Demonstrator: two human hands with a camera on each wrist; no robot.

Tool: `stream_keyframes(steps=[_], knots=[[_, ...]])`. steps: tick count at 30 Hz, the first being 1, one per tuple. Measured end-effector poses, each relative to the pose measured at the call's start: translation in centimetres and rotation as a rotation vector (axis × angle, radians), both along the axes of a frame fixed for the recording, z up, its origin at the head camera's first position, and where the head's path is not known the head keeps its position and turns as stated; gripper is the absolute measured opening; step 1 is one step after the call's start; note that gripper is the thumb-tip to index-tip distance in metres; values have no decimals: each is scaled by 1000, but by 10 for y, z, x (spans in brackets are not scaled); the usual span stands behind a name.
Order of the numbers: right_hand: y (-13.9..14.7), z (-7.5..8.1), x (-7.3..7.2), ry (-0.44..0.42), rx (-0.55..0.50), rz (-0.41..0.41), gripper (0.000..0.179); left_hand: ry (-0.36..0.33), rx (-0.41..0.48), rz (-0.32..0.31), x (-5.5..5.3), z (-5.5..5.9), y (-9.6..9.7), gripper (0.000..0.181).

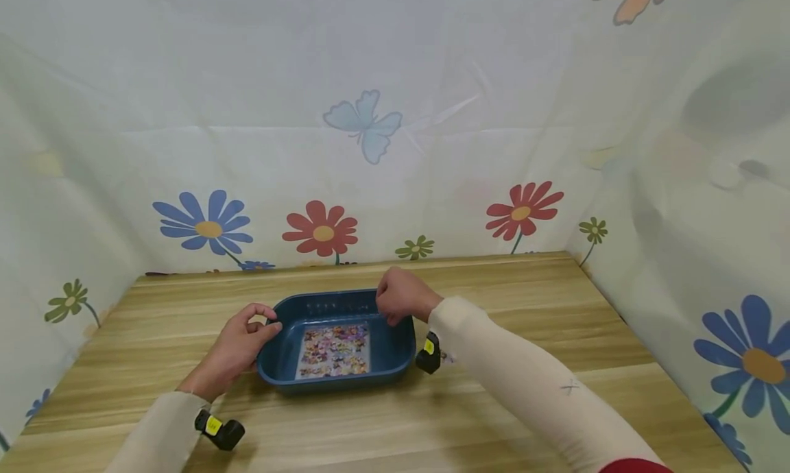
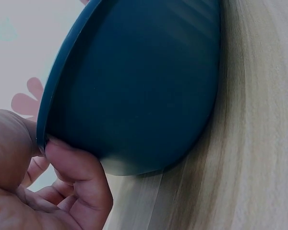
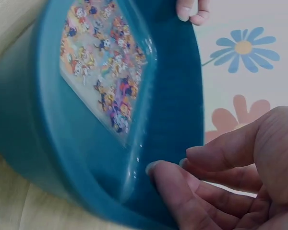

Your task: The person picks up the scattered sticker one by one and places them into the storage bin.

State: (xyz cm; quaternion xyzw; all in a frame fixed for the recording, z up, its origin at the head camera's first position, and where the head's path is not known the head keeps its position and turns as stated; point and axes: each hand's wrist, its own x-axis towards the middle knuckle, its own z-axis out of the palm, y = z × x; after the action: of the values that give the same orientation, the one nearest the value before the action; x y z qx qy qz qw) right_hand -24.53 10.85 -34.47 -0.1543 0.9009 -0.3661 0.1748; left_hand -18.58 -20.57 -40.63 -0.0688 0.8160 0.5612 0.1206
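Observation:
A dark blue plastic basin (image 1: 336, 382) stands on the wooden tabletop, oblong with rounded corners. Flat on its floor lies a clear sheet of small colourful cartoon stickers (image 1: 336, 351), whose printed characters show up closer in the right wrist view. My left hand (image 1: 241, 343) pinches the basin's left rim between thumb and curled fingers; the left wrist view shows this grip against the outer wall (image 2: 144, 86). At the back right corner my right hand (image 1: 404, 296) holds the rim, with fingers (image 3: 173, 187) bent over it.
The wooden table (image 1: 494, 418) spreads around the basin on all sides. Behind it and at both sides hangs a pale cloth (image 1: 247, 151) printed with flowers and a butterfly. A small item beside the right wrist camera (image 1: 428, 353) is mostly hidden.

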Motion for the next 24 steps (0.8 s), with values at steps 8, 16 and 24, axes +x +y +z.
stream_keyframes(steps=[8,16,24], knots=[[23,4,0,-13,-104,-59,15,5,5,3,1,0,1,30],[43,-1,-1,-3,-101,-95,16,10,-5,3,1,0,1,31],[55,-8,0,-17,-82,-118,15,4,-18,5,1,0,0,31]])
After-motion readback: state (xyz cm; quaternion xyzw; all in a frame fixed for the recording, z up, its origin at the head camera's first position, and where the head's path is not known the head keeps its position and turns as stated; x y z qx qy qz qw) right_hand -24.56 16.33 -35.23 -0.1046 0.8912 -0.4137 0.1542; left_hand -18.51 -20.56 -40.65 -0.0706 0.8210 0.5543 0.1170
